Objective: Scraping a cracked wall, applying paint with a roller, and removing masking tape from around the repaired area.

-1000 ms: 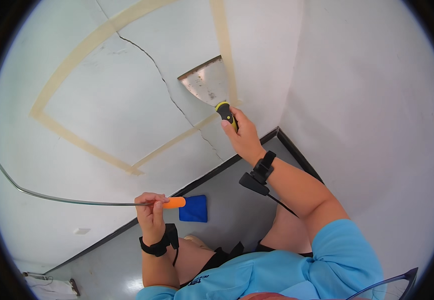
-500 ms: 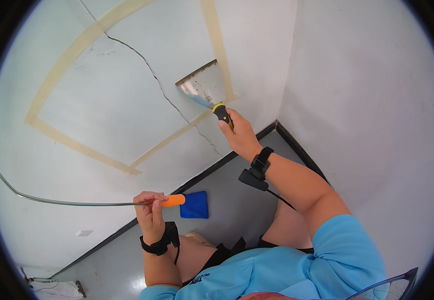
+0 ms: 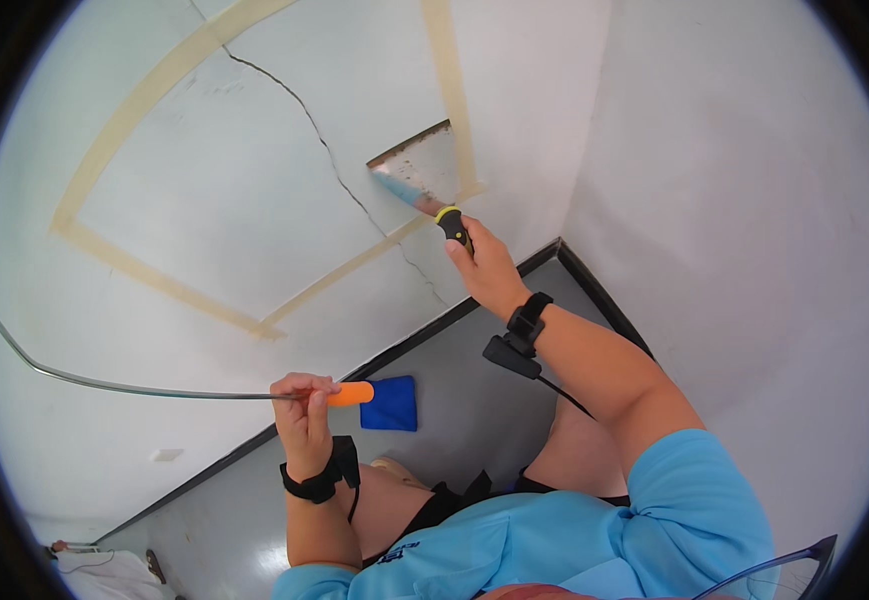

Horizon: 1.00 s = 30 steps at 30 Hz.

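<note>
My right hand [image 3: 491, 270] is wrapped round the black and yellow handle of a putty knife [image 3: 432, 165]. Its wide metal blade is up by the white wall [image 3: 209, 215], right of the dark crack [image 3: 322, 140]; whether the blade touches the wall I cannot tell. Lower on the left, my left hand [image 3: 304, 420] is closed round an orange-handled tool [image 3: 354, 393]. From that hand a long thin metal strip reaches left, looking curved in this view; how it joins the handle is hidden by my fingers.
Beige masking tape [image 3: 169, 280] frames part of the cracked wall. On the grey floor [image 3: 454, 430] lies a folded blue cloth [image 3: 389, 405], near the black skirting [image 3: 404, 345]. Another wall [image 3: 734, 200] meets this one at the right. White cloth [image 3: 109, 575] shows at the lower left.
The putty knife has shifted slightly to the right in the view, and its blade looks more foreshortened. The left hand keeps its grip, a little higher in the picture, as the whole view shifts slightly.
</note>
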Each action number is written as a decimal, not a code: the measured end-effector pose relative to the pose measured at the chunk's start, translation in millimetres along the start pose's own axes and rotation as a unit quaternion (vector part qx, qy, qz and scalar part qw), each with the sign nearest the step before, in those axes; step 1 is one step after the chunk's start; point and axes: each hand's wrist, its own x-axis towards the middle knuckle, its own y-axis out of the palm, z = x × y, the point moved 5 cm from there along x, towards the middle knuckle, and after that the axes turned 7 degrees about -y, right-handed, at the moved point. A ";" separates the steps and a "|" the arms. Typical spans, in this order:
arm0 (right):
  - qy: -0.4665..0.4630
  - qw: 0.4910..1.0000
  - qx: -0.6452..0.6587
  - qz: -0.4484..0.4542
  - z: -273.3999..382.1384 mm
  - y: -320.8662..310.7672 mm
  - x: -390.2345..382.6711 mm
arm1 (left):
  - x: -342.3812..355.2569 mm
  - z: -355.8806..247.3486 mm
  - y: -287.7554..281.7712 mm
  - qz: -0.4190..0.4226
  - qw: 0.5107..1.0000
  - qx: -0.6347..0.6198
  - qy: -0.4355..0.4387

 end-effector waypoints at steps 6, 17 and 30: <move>-0.037 0.999 -0.024 -0.021 -6.0 0.2 0.2 | 1.4 -0.1 2.0 0.000 1.000 -0.008 0.000; -0.008 0.999 -0.042 0.003 -7.1 -1.2 1.1 | 6.3 -6.6 3.4 0.007 1.000 -0.010 0.001; 0.008 0.998 -0.052 0.032 -16.3 1.5 0.5 | 13.3 -4.5 1.1 0.002 1.000 -0.007 0.000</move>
